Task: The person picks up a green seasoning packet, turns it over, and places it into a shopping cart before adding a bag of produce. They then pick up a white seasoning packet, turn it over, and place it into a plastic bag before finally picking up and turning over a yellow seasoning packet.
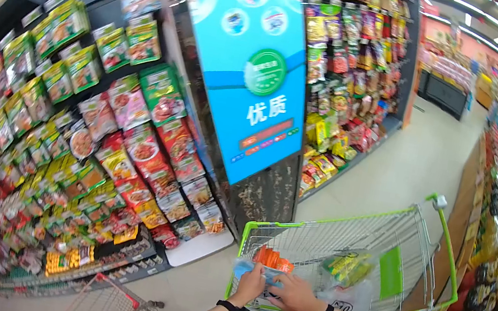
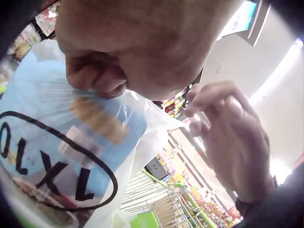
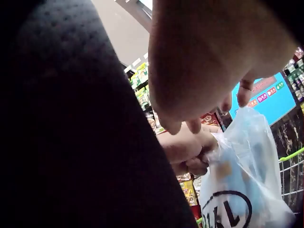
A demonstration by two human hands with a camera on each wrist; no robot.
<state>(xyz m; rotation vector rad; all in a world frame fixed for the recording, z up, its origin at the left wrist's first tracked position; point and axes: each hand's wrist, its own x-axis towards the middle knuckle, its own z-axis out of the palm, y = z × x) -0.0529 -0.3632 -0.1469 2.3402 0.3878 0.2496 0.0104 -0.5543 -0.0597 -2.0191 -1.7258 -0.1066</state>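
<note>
While fingers (image 2: 110,81) grip bag (image 2: 78,137), circled "XL" lettering (image 2: 53,175)

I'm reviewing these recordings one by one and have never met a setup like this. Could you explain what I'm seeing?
There is no machine here: these are a person's two bare hands. The head picture comes from a camera worn on the head, looking forward and down. The other two come from cameras on the wrists, so each shows its own hand large and close.

The left hand grips a clear plastic bag marked "XL", with a blue package inside. The right hand pinches the bag's loose film.

Below is a green-trimmed wire shopping cart, holding orange packaging and a see-through bag of yellow-green packs. Packaged foods hang on the left, beside a blue sign.
</note>
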